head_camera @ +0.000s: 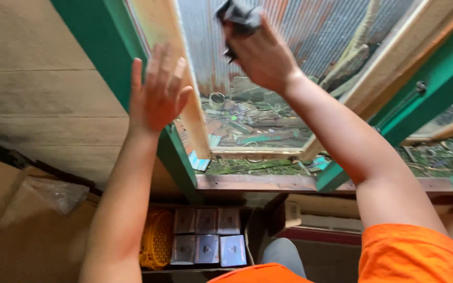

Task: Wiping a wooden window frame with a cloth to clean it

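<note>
My right hand [260, 52] presses a dark crumpled cloth [239, 15] against the glass pane [300, 47] of an open window sash. My left hand [155, 91] lies flat, fingers apart, on the sash's pale wooden frame [197, 120] next to the green window frame [119, 57]. Both arms reach up from below, and an orange sleeve covers my right shoulder. Through the glass I see rusty corrugated metal and littered ground outside.
A wooden sill [258, 182] runs under the window, with green frame posts [420, 99] on the right. Below stand a box of several small grey packets [208, 236], a yellow mesh object [155, 238], cardboard boxes [27, 230] and a plank wall [32, 89].
</note>
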